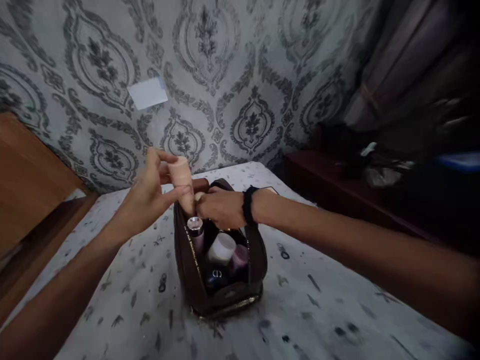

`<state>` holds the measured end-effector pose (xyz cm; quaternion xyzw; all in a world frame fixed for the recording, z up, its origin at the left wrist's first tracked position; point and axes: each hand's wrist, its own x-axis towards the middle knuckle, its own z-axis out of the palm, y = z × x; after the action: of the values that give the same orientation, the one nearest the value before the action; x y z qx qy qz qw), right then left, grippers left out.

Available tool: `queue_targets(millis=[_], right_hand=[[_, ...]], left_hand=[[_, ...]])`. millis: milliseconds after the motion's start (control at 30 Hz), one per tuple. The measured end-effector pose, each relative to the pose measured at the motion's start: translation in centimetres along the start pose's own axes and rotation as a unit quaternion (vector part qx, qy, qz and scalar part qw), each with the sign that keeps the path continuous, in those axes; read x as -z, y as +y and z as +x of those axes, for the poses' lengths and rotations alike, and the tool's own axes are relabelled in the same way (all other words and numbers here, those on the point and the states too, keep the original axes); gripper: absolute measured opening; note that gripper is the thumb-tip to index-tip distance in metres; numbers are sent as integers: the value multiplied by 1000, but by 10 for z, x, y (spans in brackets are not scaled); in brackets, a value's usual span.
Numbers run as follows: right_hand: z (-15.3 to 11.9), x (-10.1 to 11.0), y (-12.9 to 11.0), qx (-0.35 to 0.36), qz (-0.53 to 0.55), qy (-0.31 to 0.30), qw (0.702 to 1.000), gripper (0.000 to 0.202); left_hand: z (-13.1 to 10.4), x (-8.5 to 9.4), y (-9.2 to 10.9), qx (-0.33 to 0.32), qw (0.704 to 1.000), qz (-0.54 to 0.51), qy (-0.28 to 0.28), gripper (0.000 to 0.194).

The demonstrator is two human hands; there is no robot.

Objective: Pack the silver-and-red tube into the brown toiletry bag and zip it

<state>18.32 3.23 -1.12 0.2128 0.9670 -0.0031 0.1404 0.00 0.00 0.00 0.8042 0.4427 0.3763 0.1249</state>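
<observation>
A dark brown zip-up cosmetic bag (180, 260) stands unzipped on a bed-like surface. My left hand (152, 187) pinches a peach-coloured tube (180, 172) between thumb and fingers, its lower end over the bag's far left edge. My right hand (222, 207), a black band round its wrist, reaches into the far part of the bag. Its fingers are mostly hidden, next to a small cream-coloured item (198, 196). Inside the bag are a silver-capped bottle (195, 227), a white-lidded jar (222, 247), a pinkish container (240, 257) and a dark rounded item with a logo (216, 276).
A white patterned sheet (131, 300) lies under the bag. Behind rises a wall with damask wallpaper (251, 120) and a white paper (148, 93) on it. Brown wooden furniture (33, 180) is at left. A dark reddish ledge (337, 175) with clutter lies at right.
</observation>
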Motion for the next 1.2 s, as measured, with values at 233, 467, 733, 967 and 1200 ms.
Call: queue_targets(millis=[233,467,733,967,1200], right_hand=[[-5,-1,6,-7,11,6,1000,21],[-12,-8,10,-9,34,41,999,20],[-14,-12,12,4,26,59,998,19],[-16,-9,10,4,22,54,998,21],[-17,-13,10,4,25,84,996,20]], left_hand=[[-1,-4,-3,-6,1000,-30,-1,47],[-3,-6,-5,16,998,-56,-24,45],[0,-9,-6,36,992,-110,-43,52],[5,-6,-8,28,997,-41,-67,58],[8,-3,2,-9,992,-6,-128,58]])
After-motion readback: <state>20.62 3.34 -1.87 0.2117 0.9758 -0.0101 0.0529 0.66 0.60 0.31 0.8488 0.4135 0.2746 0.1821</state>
